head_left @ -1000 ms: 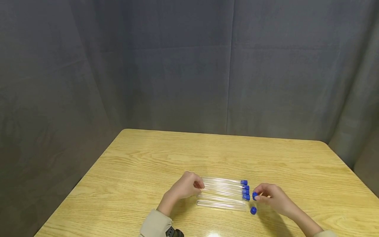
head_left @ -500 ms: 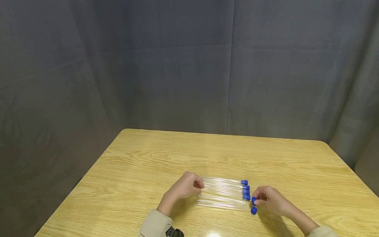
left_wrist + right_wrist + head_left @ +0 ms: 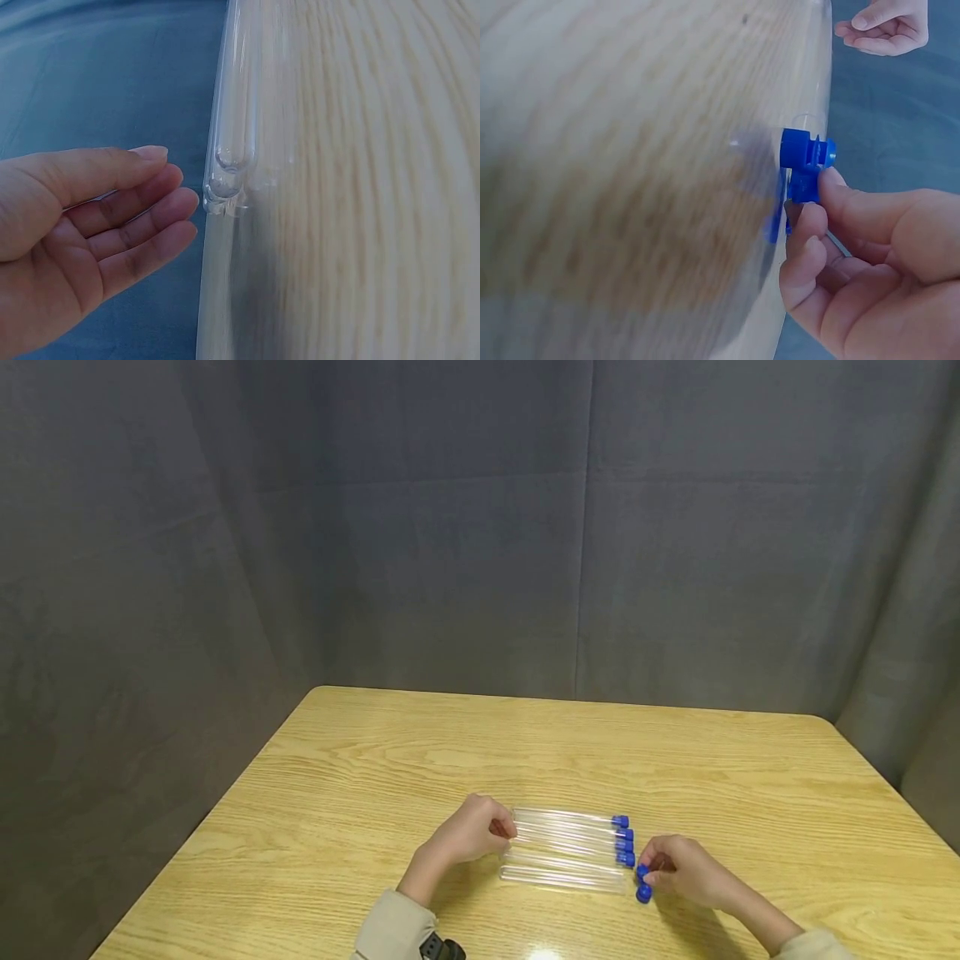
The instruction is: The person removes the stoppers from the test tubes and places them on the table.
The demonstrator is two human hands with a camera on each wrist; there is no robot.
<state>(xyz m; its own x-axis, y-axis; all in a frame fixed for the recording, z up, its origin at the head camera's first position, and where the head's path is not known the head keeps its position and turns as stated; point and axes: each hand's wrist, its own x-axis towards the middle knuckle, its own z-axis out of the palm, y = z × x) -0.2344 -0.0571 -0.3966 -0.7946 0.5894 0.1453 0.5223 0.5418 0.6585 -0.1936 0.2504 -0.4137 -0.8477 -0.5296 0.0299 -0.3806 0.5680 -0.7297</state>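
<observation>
Lower centre of the head view: row of clear plastic test tubes point(image 3: 566, 847) lies flat on the light wooden table point(image 3: 525, 752), three with blue caps at the right ends. Right hand point(image 3: 686, 870) pinches a small blue plastic cap point(image 3: 642, 869) between thumb and forefinger, just right of the tubes. Second loose blue cap point(image 3: 643, 894) lies directly below it. Left hand point(image 3: 468, 833), fingers loosely curled, sits at the tubes' rounded left ends; contact unclear.

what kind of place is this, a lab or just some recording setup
Probably a staged recording booth, not a working lab: a grey fabric backdrop encloses a wooden table that carries only clear test tubes and blue caps; no lab equipment shows.
</observation>
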